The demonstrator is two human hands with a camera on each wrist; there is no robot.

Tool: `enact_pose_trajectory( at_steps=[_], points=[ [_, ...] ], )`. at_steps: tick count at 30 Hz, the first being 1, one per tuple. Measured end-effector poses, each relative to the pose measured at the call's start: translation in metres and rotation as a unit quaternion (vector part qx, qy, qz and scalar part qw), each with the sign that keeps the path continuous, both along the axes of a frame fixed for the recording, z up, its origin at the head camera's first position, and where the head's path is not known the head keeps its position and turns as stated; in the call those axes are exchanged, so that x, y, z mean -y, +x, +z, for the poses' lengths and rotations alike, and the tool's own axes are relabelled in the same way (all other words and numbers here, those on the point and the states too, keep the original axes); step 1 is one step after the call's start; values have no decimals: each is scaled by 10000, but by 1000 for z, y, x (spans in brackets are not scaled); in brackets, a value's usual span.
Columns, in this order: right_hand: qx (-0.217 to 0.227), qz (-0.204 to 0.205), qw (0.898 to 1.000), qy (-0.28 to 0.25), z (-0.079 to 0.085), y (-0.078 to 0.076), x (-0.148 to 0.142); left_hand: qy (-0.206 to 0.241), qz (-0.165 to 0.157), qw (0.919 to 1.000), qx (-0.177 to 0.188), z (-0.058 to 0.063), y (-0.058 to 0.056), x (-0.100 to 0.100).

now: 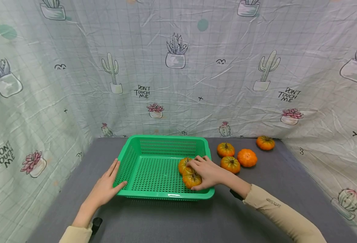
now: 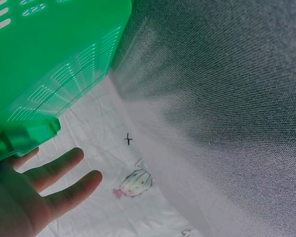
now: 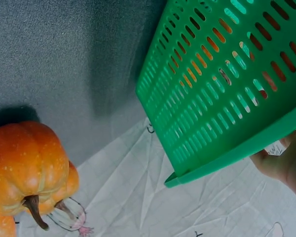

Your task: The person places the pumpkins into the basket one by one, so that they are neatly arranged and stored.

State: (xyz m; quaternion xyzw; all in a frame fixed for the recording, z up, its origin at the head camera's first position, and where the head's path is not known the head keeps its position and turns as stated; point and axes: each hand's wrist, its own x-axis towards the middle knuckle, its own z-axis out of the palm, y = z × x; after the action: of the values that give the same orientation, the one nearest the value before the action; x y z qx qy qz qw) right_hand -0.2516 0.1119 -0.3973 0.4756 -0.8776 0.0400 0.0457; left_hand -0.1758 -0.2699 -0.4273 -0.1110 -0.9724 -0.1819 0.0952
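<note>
While the left hand [image 1: 103, 189] lies along the left rim of a rectangular green plastic basket [image 1: 165, 194] with slotted walls, its fingers straight and spread, thumb reaching over the edge, the right hand [image 1: 208, 172] curls over a ribbed, orange-and-green pumpkin [image 1: 190, 181] inside — fingers on top, thumb at the near side, gripping it. That pumpkin is in the basket's right part, toward the front; whether it rests fully on the floor, I cannot tell. Just behind it, partly covered by the fingers, is a second mottled orange pumpkin [image 1: 182, 164].

Outside the right wall, a cluster of three small round pumpkins [image 1: 230, 164] sits on the dark grey cloth-covered table [image 1: 154, 222] — the rightmost a brighter orange. One lone orange pumpkin [image 1: 265, 143] stands farther back, near the pale, cactus-printed curtain [image 1: 205, 81].
</note>
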Motion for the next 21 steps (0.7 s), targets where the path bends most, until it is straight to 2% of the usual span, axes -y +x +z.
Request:
enact_pose_trajectory(
  at_steps=[7,16,21],
  points=[
    [36,10,9997,233,-2,-2,4,-10,-10,10000,28,-2,-1,1],
    [-445,-10,9959,794,-2,-4,6,-25,-18,10000,19,1,1,-1],
    [-586,116,9957,708,-2,-4,7,-27,-7,10000,45,2,1,-2]
  ],
)
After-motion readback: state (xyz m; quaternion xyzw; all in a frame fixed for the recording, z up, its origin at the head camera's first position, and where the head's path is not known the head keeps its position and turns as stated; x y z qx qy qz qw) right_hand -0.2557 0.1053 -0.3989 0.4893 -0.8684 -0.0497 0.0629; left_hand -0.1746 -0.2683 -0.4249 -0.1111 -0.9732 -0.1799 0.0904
